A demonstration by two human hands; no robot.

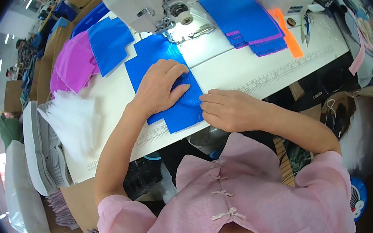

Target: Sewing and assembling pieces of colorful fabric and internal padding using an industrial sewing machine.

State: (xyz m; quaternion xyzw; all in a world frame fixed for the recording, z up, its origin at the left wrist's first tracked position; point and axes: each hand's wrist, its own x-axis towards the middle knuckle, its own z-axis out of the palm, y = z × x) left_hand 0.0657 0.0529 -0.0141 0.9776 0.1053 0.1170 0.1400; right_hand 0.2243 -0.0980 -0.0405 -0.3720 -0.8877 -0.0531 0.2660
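A blue textured fabric piece (182, 117) lies on the white table, its far end under the lit needle area of a sewing machine (176, 15). On top of this cloth rests my left hand (160, 85), palm down, fingers bent and thumb apart from them. At the right edge of the same piece, my right hand (226, 107) has its fingers closed on the cloth; the fingertips are partly hidden. The presser foot (177, 38) stands close to the far end of the fabric.
Stacked blue panels (242, 17) with purple edges lie right of the needle, beside an orange strip (288, 33) and thread snips (306, 31). To the left are purple pieces (74, 64), another blue panel (108, 45), white wadding (73, 124) and grey-white stacked pads (42, 147).
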